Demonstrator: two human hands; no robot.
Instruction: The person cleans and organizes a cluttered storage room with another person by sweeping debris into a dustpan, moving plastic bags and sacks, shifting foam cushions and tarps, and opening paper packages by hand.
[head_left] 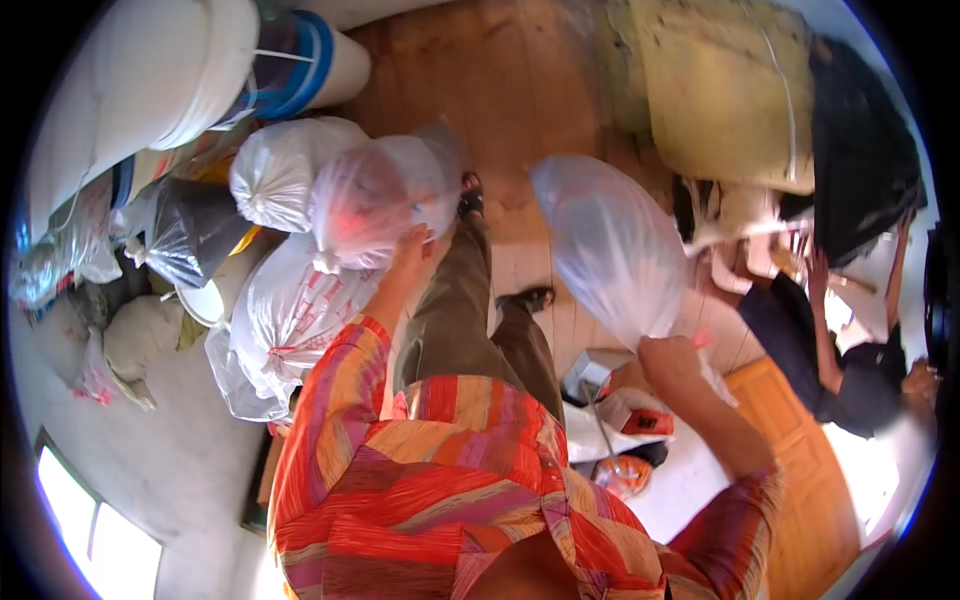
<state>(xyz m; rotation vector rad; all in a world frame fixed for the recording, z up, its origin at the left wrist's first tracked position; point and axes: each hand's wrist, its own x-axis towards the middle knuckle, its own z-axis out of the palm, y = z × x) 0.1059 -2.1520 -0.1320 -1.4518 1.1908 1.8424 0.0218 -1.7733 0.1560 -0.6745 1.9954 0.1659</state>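
Head: right hand (670, 366) clenched on pale bag (612, 240); left hand (410, 256) touching pinkish bag (362, 202), spread unclear.

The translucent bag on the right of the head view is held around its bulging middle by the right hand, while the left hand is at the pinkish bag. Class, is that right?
Not quite. The head view shows the right hand gripping the translucent bag at its gathered neck, not its middle. The left hand is indeed at the pinkish bag.
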